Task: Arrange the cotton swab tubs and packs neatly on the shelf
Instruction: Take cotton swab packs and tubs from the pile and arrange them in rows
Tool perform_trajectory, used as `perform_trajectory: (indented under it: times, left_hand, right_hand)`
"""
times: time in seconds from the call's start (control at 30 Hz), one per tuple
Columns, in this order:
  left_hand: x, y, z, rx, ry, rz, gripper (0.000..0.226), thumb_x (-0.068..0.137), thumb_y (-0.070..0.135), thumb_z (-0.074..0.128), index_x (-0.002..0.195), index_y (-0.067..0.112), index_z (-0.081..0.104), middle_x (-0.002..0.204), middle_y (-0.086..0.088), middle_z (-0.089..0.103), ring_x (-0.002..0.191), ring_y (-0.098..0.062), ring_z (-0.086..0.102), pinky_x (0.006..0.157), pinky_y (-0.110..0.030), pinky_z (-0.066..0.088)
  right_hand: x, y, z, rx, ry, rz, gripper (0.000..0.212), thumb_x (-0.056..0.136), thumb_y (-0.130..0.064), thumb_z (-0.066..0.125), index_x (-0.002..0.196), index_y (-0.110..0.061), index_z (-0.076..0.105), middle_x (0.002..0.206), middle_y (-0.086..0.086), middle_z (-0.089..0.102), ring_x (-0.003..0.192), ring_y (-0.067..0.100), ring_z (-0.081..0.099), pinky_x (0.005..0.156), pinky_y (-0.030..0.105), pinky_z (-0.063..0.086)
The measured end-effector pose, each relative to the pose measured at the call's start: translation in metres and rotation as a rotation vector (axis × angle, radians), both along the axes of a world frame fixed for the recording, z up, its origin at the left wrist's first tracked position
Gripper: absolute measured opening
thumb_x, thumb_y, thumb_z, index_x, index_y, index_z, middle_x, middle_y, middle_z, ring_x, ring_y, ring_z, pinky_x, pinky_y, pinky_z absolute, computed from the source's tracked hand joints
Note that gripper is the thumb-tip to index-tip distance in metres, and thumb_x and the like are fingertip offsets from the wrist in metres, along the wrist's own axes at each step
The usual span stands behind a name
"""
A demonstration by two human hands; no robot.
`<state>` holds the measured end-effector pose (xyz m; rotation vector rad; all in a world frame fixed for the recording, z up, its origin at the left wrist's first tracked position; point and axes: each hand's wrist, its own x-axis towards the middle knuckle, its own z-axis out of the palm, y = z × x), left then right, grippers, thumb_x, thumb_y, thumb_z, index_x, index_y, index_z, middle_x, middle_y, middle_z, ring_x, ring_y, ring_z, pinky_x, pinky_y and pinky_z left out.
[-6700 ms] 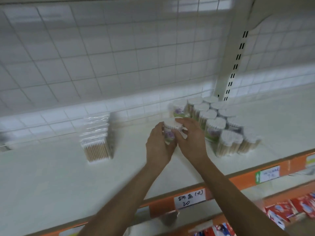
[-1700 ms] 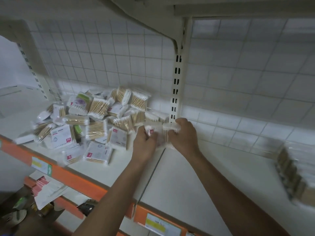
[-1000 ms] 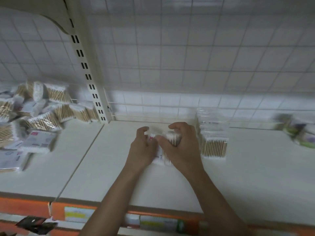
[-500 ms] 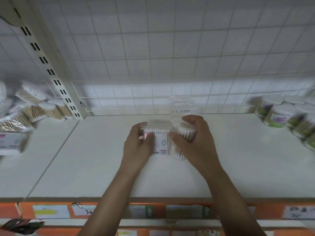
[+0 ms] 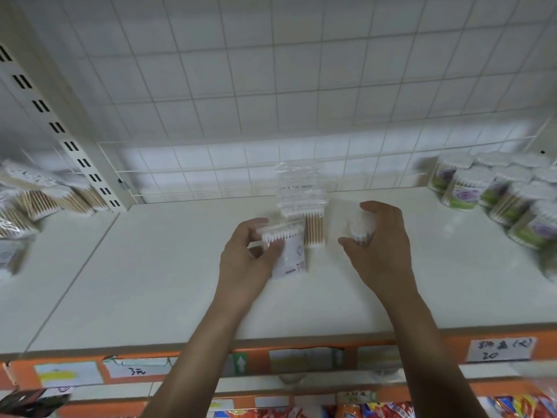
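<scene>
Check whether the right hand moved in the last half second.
Yes: the right hand shifted rightward, from in front of the standing pack stack to beside it.

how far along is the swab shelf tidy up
Roughly midway. Done: tubs grouped on the right, a row of packs lined up mid-shelf. In hand: left hand grips a labelled pack, right hand grips a second pack beside that row. Left: the loose pile of packs at the far left.
</scene>
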<state>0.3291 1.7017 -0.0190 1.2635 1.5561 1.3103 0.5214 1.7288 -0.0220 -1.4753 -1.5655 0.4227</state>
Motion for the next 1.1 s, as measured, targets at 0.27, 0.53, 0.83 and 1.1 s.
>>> perform_trajectory:
  times: [0.27,0.53,0.83,1.1]
  left_hand:
    - [0.012,0.001,0.004,0.028,0.033,-0.037,0.027,0.081,0.016,0.071,0.098,0.036,0.064,0.098,0.008,0.068,0.088,-0.017,0.065,0.069,-0.024,0.054]
    - [0.018,0.0,0.011,0.121,0.003,-0.019,0.028,0.079,0.014,0.074,0.104,0.021,0.064,0.099,0.008,0.065,0.088,-0.011,0.064,0.067,-0.016,0.052]
    - [0.028,-0.004,0.023,0.337,0.052,0.108,0.027,0.078,0.021,0.076,0.093,0.034,0.058,0.098,0.005,0.065,0.088,-0.004,0.063,0.064,-0.014,0.051]
    - [0.023,-0.009,0.012,0.375,0.12,0.093,0.033,0.087,0.014,0.065,0.117,0.021,0.054,0.115,0.008,0.059,0.089,0.002,0.062,0.067,-0.008,0.046]
  right_hand:
    - [0.014,0.005,-0.011,-0.022,-0.052,-0.042,0.068,0.074,-0.007,0.076,0.133,-0.008,0.041,0.135,0.008,0.04,0.124,0.02,0.042,0.09,0.01,0.025]
    - [0.009,-0.006,-0.001,0.126,-0.156,-0.065,0.07,0.073,-0.016,0.078,0.134,-0.01,0.044,0.145,0.01,0.035,0.138,0.022,0.022,0.113,0.029,0.022]
    - [-0.043,-0.039,0.021,0.019,0.043,0.508,0.067,0.078,-0.009,0.067,0.136,-0.023,0.037,0.129,-0.011,0.044,0.115,-0.008,0.042,0.093,0.003,0.033]
    - [-0.046,-0.024,0.012,-0.014,0.319,0.224,0.054,0.082,0.003,0.059,0.121,-0.03,0.044,0.112,-0.013,0.055,0.101,0.006,0.058,0.082,0.019,0.051]
